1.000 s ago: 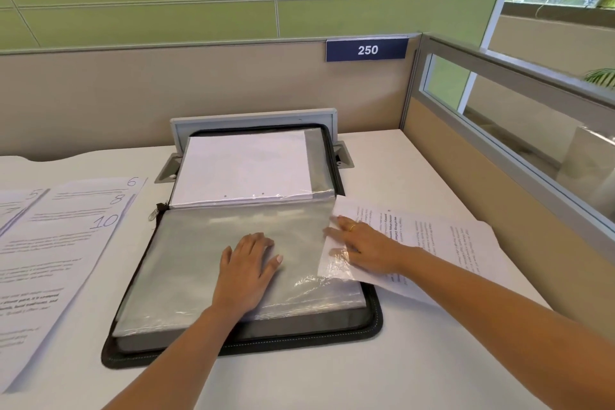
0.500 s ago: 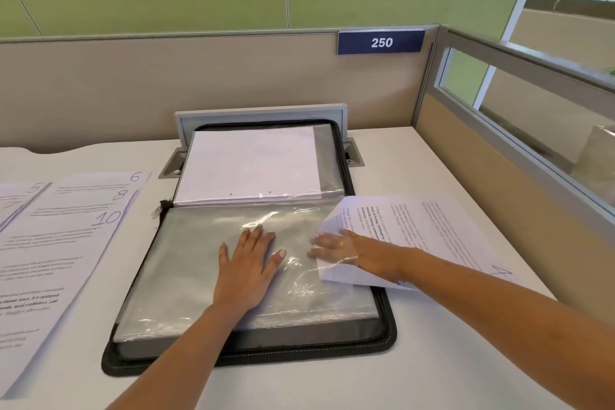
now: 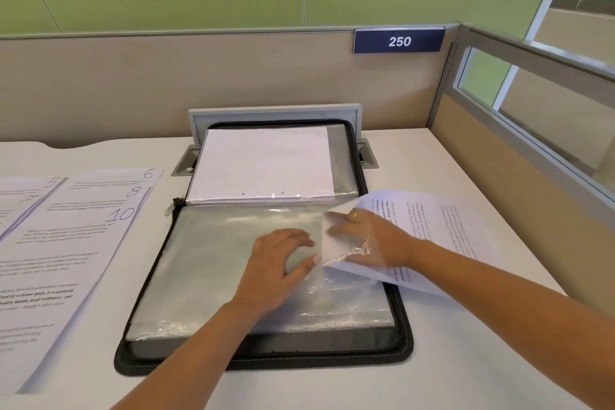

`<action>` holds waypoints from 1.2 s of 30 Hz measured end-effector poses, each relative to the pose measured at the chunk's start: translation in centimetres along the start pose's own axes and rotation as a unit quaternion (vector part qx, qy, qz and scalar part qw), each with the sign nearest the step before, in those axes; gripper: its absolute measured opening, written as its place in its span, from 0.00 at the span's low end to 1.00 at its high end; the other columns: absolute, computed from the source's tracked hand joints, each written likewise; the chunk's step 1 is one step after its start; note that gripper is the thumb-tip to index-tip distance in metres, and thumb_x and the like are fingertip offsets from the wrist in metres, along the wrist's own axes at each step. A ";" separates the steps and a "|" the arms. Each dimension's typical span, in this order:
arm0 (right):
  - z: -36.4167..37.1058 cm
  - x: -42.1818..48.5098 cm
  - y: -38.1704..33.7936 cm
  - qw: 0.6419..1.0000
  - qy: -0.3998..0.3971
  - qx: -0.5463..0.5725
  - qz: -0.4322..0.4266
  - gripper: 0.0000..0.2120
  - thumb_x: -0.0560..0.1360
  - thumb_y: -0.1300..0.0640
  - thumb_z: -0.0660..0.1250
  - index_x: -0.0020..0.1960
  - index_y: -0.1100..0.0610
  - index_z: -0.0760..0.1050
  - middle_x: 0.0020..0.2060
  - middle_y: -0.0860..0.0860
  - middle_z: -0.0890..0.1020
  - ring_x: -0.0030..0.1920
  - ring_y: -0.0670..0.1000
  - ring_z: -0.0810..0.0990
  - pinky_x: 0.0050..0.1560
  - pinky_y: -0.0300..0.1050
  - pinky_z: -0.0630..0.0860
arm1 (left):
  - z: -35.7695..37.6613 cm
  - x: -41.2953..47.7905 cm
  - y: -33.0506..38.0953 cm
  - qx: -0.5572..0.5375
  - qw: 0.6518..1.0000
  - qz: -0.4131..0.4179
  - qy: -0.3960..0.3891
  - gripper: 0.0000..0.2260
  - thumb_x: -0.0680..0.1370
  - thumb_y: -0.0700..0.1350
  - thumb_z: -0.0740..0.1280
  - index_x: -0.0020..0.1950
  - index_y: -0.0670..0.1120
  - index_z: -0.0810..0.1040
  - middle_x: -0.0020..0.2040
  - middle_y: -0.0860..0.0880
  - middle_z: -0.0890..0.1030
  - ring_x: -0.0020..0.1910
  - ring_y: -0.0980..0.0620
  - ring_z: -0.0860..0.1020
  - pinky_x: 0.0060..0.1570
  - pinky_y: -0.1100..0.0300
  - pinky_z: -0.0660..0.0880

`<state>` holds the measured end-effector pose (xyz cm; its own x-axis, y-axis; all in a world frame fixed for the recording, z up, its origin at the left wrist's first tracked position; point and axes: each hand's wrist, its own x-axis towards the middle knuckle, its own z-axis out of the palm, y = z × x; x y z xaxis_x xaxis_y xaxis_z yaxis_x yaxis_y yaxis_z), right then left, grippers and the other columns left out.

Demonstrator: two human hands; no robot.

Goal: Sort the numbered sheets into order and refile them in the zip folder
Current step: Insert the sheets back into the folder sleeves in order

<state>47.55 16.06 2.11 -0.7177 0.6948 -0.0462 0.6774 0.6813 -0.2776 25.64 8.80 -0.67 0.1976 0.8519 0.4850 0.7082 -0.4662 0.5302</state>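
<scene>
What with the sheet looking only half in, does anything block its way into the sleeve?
Nothing visible does. The sleeve lies over the right hand and the leading corner of the sheet; the left hand rests on the sleeve beside the opening, not across it.

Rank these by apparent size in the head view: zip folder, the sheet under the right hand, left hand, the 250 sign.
1. zip folder
2. sheet, counting its visible part
3. left hand
4. 250 sign; it hangs farther back than the hand, so their true sizes remain unsure.
</scene>
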 end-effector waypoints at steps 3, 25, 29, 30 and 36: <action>0.8 0.2 -0.1 0.995 -0.073 -0.070 0.024 0.41 0.67 0.27 0.46 0.76 0.42 0.50 0.76 0.49 0.40 0.76 0.52 0.41 0.74 0.60 0.40 | 0.8 -0.1 0.4 0.051 0.993 0.106 -0.008 0.23 0.73 0.67 0.59 0.49 0.51 0.82 0.50 0.57 0.81 0.52 0.63 0.73 0.51 0.66 0.63; 2.5 4.4 -1.0 0.992 -0.083 -0.097 0.005 0.50 0.64 0.21 0.44 0.77 0.49 0.40 0.76 0.56 0.38 0.76 0.53 0.38 0.72 0.57 0.36 | -3.8 0.1 -4.7 0.096 0.978 -0.167 -0.083 0.36 0.65 0.70 0.49 0.64 0.52 0.74 0.68 0.54 0.70 0.68 0.54 0.67 0.67 0.49 0.63; 2.6 5.1 -1.9 0.991 -0.082 -0.095 0.049 0.42 0.71 0.27 0.44 0.77 0.50 0.39 0.76 0.53 0.38 0.76 0.52 0.38 0.73 0.58 0.37 | -3.4 -0.9 -4.8 0.127 0.966 -0.163 -0.157 0.42 0.63 0.75 0.45 0.70 0.55 0.67 0.74 0.55 0.62 0.73 0.56 0.59 0.71 0.48 0.51; 2.6 4.9 -1.7 0.992 -0.079 -0.092 0.027 0.42 0.71 0.27 0.42 0.77 0.49 0.40 0.76 0.52 0.39 0.76 0.50 0.38 0.74 0.58 0.36 | -3.2 -1.2 -4.9 0.131 0.964 -0.164 -0.166 0.45 0.62 0.78 0.42 0.72 0.55 0.65 0.75 0.56 0.60 0.74 0.57 0.57 0.71 0.48 0.49; 1.4 1.7 0.4 0.985 -0.121 -0.023 -0.117 0.36 0.73 0.29 0.49 0.75 0.42 0.45 0.75 0.42 0.40 0.74 0.43 0.34 0.72 0.53 0.32 | -2.9 -2.0 -5.4 0.129 0.959 -0.182 -0.176 0.52 0.58 0.80 0.30 0.74 0.58 0.61 0.76 0.58 0.55 0.76 0.58 0.49 0.72 0.49 0.41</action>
<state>46.39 17.25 0.61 -0.8693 0.4452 -0.2149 0.4906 0.8305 -0.2639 19.41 8.89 -2.51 0.0909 0.9958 0.0114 0.9089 -0.0876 0.4077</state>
